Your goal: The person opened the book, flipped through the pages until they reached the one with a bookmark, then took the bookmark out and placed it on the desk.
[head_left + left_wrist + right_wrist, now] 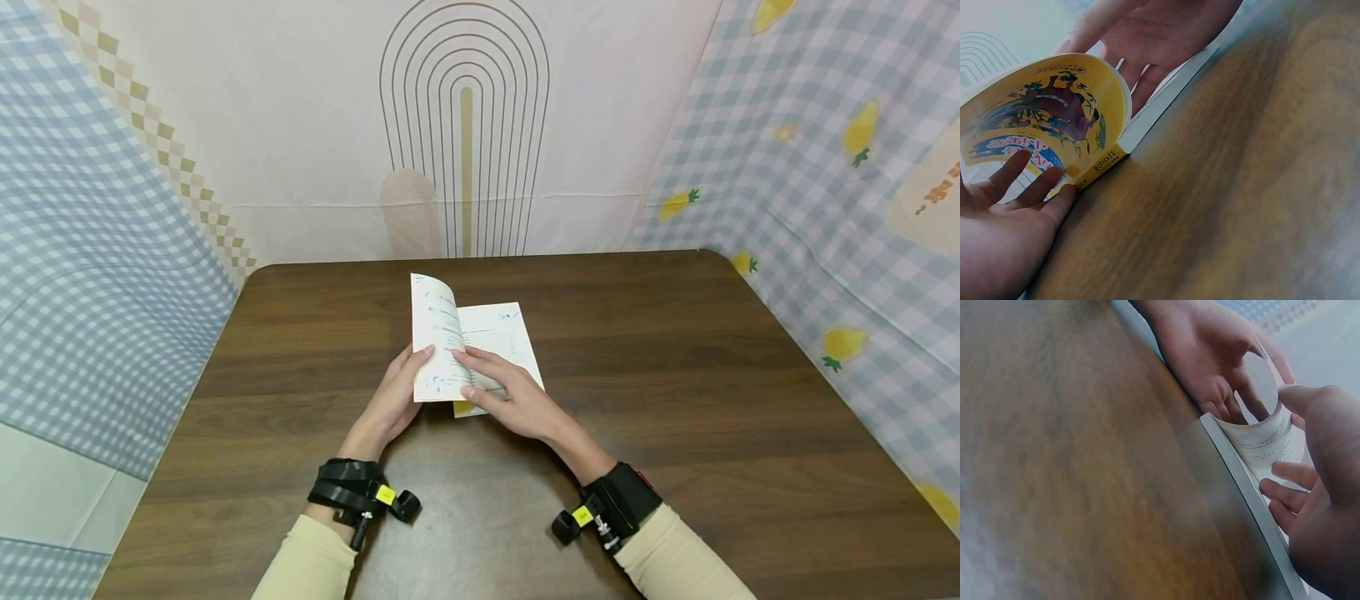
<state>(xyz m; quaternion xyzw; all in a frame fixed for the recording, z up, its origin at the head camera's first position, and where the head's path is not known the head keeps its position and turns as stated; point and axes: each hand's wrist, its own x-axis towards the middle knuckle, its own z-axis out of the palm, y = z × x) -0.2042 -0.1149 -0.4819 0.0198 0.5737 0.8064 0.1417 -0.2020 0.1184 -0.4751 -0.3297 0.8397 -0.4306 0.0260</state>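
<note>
An open paperback book (497, 325) with printed white pages lies near the middle of the table. Its left part, cover included, is raised and bends in a curve. My left hand (392, 393) grips that raised part, thumb on the page and fingers behind the cover. Seen in the left wrist view, the yellow cover (1107, 94) carries a dark animal picture and a blue title patch. Across the inner pages (1263, 447) my right hand (517, 398) rests with its fingers extended, the thumb touching the page near the fold. The right part of the book lies flat.
Brown wood-grain table (675, 375) spreads all around the book. Behind it hangs a pale cloth (315, 125) with arch lines. Blue checked cloths (97, 208) border the left and right sides. Each wrist wears a black strap with a small camera (405, 505).
</note>
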